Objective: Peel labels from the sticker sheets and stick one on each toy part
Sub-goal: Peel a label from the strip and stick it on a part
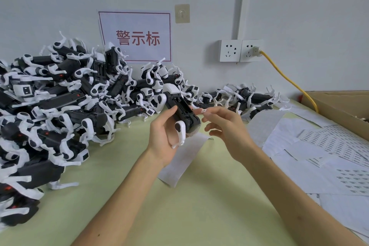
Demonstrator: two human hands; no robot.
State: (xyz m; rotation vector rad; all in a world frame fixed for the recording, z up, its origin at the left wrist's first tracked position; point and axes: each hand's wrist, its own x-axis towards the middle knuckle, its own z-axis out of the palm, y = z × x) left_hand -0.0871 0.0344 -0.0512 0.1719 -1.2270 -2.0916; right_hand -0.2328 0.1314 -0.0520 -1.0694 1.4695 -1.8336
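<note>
Gripping toy part, label; cardboard box's contents apparently hidden.

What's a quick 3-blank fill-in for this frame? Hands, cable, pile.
1. The left hand grips a black-and-white toy part; the right hand pinches a small white ____.
2. The cable plugged into the wall socket is ____.
3. The pile of toy parts lies on the person's ____ side.
Missing: label; yellow; left.
</note>
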